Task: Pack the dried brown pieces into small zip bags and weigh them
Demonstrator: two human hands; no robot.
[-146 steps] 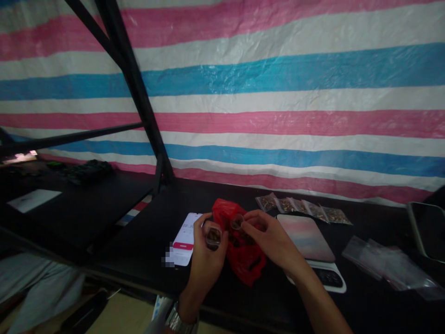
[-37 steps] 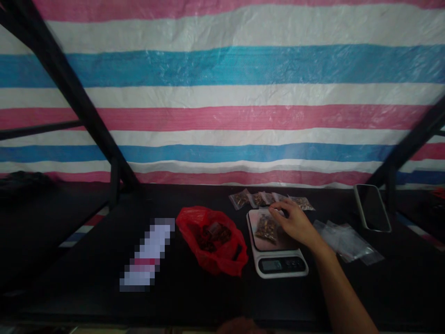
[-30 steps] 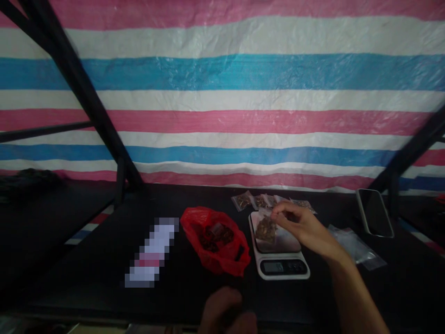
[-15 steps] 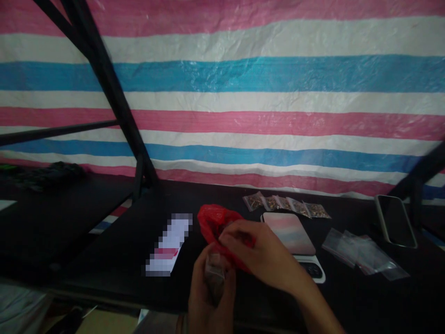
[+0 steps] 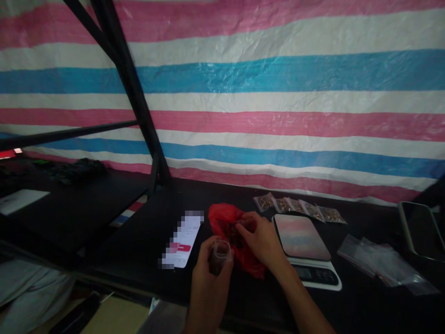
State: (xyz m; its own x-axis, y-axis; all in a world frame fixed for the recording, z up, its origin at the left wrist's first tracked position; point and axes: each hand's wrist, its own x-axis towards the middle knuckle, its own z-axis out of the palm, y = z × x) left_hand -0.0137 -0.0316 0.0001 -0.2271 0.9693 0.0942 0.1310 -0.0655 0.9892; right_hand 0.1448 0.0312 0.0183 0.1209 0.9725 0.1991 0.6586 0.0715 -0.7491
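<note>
Left hand (image 5: 208, 273) gripping small clear bag (image 5: 219, 255) mouth-up for filling, right hand (image 5: 262, 236) pinching inside red bag (image 5: 232, 234).

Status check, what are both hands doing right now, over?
Left hand holds small clear bag open. Right hand reaches into red bag. Nothing between them.

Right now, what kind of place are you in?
Probably a makeshift packing spot. A striped plastic sheet hangs behind a black table with a small kitchen scale, a row of little filled bags and a red bag the right hand reaches into.
</note>
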